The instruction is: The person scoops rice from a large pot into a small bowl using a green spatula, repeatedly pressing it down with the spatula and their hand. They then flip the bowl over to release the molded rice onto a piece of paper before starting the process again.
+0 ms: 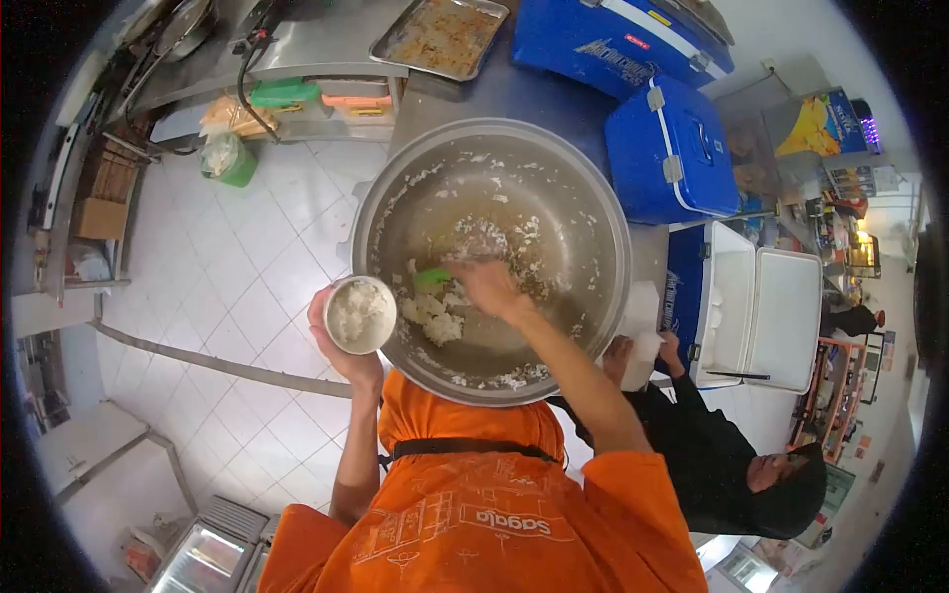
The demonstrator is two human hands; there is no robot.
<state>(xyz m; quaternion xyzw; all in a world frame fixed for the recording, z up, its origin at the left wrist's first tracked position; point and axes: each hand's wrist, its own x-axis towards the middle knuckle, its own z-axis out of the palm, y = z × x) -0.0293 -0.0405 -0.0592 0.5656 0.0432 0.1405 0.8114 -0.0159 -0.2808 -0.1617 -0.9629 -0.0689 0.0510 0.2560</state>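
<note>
My left hand [346,364] is wrapped round a small whitish bowl [360,350], which holds white rice [358,311]. The bowl is held at the left rim of a very large metal pot [620,287]. Inside the pot, my right hand [492,289] grips a green rice paddle [432,278], its handle mostly hidden by my fingers. A clump of cooked rice [440,324] lies just below the paddle. Loose grains stick to the pot's floor and walls.
A metal tray [442,38] with brown residue lies beyond the pot. Blue cooler boxes [652,158] stand to the right, near an open white-lined cooler [727,306]. At right, a person in black [682,450] holds something white [645,331]. A green bin [235,170] stands left.
</note>
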